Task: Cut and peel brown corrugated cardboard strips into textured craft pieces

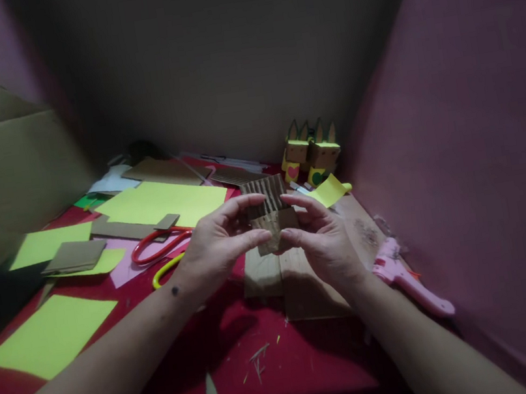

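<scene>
Between both hands, above the red-covered table (230, 376), is a small folded piece of corrugated cardboard (274, 220). Its ridged inner side faces up at the back, and a plain flap stands toward me. My left hand (229, 232) pinches the left edge, thumb on the flap and fingers behind. At the right edge, my right hand (320, 231) grips it the same way. Below lie flat cardboard sheets (314, 291). Scissors (156, 244) with red and yellow handles rest by my left wrist, and a pink glue gun (411, 277) lies beside my right forearm.
Yellow paper sheets (51, 334) and cardboard scraps (77, 256) spread over the left side. Two small cardboard figures with pointed ears (313, 153) stand at the back right. Pink walls (479, 125) rise on the right. Small offcuts (257, 359) lie near the front.
</scene>
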Action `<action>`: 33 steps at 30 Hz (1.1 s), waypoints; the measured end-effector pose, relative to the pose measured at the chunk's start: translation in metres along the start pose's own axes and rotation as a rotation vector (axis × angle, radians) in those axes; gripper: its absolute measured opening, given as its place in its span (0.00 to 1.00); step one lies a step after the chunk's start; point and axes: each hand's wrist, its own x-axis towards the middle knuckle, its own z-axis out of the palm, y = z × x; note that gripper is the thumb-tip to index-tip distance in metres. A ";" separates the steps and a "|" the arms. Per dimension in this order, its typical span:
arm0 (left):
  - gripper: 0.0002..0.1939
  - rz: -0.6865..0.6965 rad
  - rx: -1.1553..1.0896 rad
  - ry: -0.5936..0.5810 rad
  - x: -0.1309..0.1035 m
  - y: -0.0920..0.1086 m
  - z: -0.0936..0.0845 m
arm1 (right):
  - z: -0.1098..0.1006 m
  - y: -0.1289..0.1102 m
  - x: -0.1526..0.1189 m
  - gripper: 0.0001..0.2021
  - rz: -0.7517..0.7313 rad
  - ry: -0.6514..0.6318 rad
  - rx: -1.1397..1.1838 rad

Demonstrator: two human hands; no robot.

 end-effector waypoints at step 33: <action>0.05 0.034 0.196 -0.071 -0.001 0.000 0.001 | 0.004 -0.005 0.001 0.08 0.126 -0.057 0.041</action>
